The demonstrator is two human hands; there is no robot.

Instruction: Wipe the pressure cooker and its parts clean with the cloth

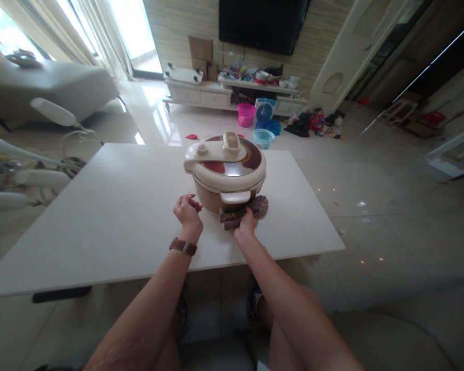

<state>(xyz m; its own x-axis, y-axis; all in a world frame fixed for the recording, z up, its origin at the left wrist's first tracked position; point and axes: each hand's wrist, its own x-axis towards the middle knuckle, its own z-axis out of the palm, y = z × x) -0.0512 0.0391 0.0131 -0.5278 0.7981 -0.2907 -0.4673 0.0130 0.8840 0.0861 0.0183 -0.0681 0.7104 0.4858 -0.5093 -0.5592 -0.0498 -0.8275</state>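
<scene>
A cream and brown pressure cooker [232, 181] with a shiny dark lid stands upright on a white table [131, 216]. My right hand [247, 224] grips a bunched, fuzzy brown cloth [260, 207] against the cooker's lower front, just under its cream side handle [235, 197]. Part of the cooker's base is hidden behind the cloth. My left hand [188, 212], with a brown watch strap [183, 246] on the wrist, is just left of the cooker. Its fingers are loosely curled and a little apart, with nothing visible in them.
The table's front edge runs close to my legs. Beyond it, a pink basket [246, 114] and a light blue basket [263, 138] stand on the tiled floor. A cluttered white TV cabinet [189, 96] lines the wall. White-padded chair parts [42, 178] are at the left.
</scene>
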